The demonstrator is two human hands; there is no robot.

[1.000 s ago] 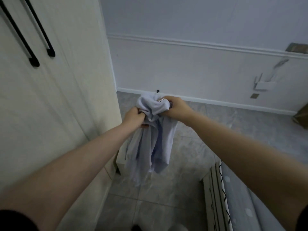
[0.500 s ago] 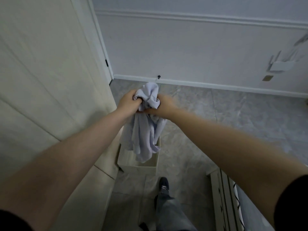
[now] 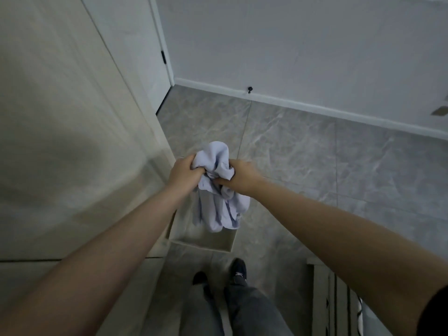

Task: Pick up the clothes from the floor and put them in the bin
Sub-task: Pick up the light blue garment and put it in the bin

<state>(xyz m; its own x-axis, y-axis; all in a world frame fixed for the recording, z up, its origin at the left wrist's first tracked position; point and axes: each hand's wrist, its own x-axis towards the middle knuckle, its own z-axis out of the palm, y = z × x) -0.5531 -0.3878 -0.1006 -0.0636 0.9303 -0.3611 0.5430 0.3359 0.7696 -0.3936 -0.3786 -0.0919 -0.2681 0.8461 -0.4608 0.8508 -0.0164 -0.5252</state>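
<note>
The tall cabinet (image 3: 72, 141) is seen filling the left, the tiled floor (image 3: 315, 166) spread beyond. Against the cabinet's foot, the open bin (image 3: 201, 243) has now been brought fully into sight below the arms, where 1 second ago only its corner was glimpsed. The pale lilac garment (image 3: 218, 209) is held bunched directly above that opening, its tail dangled into the bin's mouth. It is clenched by the left hand (image 3: 184, 172) and right hand (image 3: 242, 177) together. A release is judged imminent.
</note>
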